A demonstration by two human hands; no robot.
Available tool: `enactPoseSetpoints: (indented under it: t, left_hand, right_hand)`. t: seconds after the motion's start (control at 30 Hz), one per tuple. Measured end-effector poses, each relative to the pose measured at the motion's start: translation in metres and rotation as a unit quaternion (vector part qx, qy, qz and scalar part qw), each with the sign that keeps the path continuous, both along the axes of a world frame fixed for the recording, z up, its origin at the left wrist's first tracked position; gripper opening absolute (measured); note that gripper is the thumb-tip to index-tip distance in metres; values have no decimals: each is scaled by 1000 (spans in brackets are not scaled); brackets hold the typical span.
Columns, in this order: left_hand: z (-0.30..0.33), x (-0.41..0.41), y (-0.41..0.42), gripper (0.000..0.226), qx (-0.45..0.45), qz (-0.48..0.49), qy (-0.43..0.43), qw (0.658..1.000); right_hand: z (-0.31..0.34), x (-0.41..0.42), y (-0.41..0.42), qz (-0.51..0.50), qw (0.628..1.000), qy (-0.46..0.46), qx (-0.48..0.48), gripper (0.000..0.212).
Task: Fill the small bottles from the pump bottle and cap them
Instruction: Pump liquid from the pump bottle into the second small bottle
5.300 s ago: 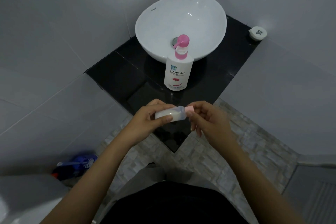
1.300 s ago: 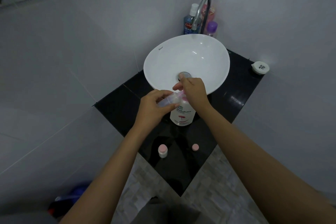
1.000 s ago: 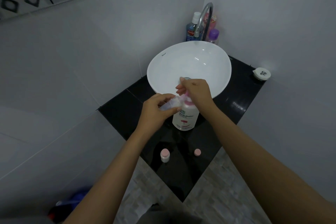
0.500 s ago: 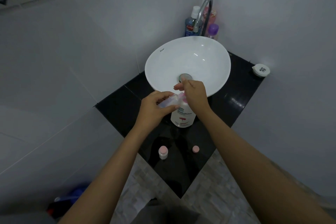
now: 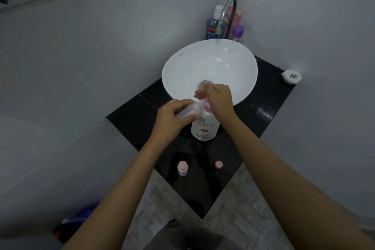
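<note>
The white pump bottle (image 5: 205, 129) with a pink pump head stands on the black counter (image 5: 261, 115) in front of the basin. My right hand (image 5: 220, 100) lies on top of the pump head, palm down. My left hand (image 5: 174, 119) holds a small clear bottle (image 5: 187, 110) tilted, its mouth at the pump's nozzle. A second small bottle (image 5: 182, 168) with a pink cap stands upright near the counter's front corner. To its right a loose pink cap (image 5: 219, 164) rests on the counter.
A white bowl basin (image 5: 223, 63) fills the back of the counter under a curved chrome tap (image 5: 228, 12). Several toiletry bottles (image 5: 215, 24) stand behind it in the corner. A small white round container (image 5: 291, 76) sits at the counter's right corner. Tiled walls close both sides.
The capped small bottle was set down on the counter, and a second, uncapped one is now held at the nozzle. Over the last second my right hand stays on the pump head.
</note>
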State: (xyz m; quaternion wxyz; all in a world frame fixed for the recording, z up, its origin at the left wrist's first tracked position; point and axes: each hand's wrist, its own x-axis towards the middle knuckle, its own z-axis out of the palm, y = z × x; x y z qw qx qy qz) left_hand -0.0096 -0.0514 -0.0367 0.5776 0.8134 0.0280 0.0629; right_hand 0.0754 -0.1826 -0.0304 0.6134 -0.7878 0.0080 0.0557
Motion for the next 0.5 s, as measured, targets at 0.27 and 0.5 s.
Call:
enactPoseSetpoints:
  t: [0.27, 0.5]
  left_hand:
    - [-1, -1, 4, 36, 24, -14, 5, 1000]
    - [4, -3, 3, 36, -3, -15, 4, 1000]
  right_hand:
    - [-15, -11, 1, 3, 999, -29, -18, 41]
    - [2, -6, -2, -4, 1000, -27, 8, 33]
